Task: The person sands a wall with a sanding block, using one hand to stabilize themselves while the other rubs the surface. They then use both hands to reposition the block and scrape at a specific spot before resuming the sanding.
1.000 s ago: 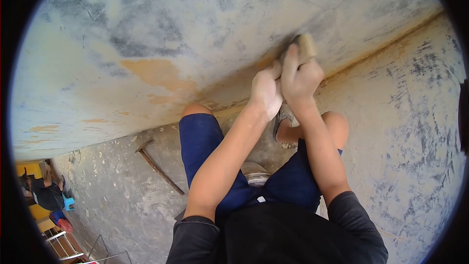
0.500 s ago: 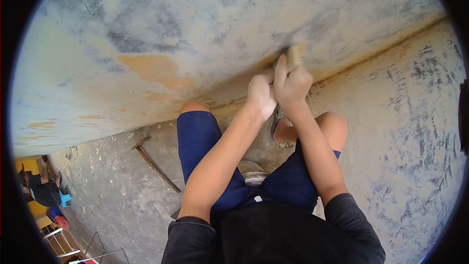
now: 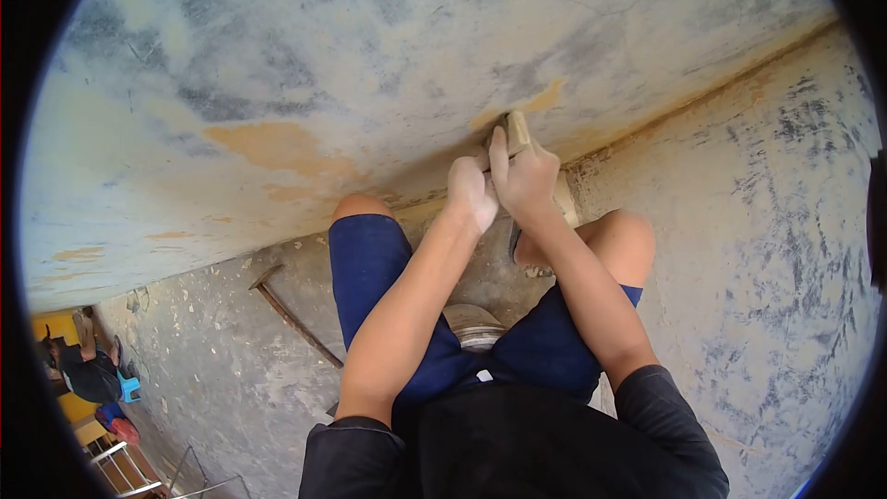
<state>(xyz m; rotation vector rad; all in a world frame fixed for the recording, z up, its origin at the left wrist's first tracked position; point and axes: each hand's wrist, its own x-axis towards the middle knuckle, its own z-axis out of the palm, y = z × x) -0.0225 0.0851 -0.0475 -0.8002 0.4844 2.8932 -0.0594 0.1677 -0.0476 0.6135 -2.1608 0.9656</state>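
Observation:
Both hands meet at the wall (image 3: 407, 55), around a pale, block-shaped hand tool (image 3: 519, 132) whose dark edge lies against the surface. My right hand (image 3: 528, 180) is wrapped round the tool, with one finger stretched along its side. Close beside it, my left hand (image 3: 473, 192) is closed with white dust on it and seems to grip the tool's other end; its fingers are mostly hidden. Bare orange patches (image 3: 268, 146) show through the grey-white coating, one of them just above the tool.
A hammer-like tool with a long wooden handle (image 3: 300, 325) lies on the speckled floor (image 3: 212, 351) to the left. A round bucket-like container (image 3: 476, 325) stands between my knees. At far left, a person (image 3: 85, 370) is near a blue stool (image 3: 129, 386) and a white metal rack (image 3: 120, 469).
Both hands and the tool have moved down and left along the wall, uncovering more of the orange patch. The view has shifted slightly.

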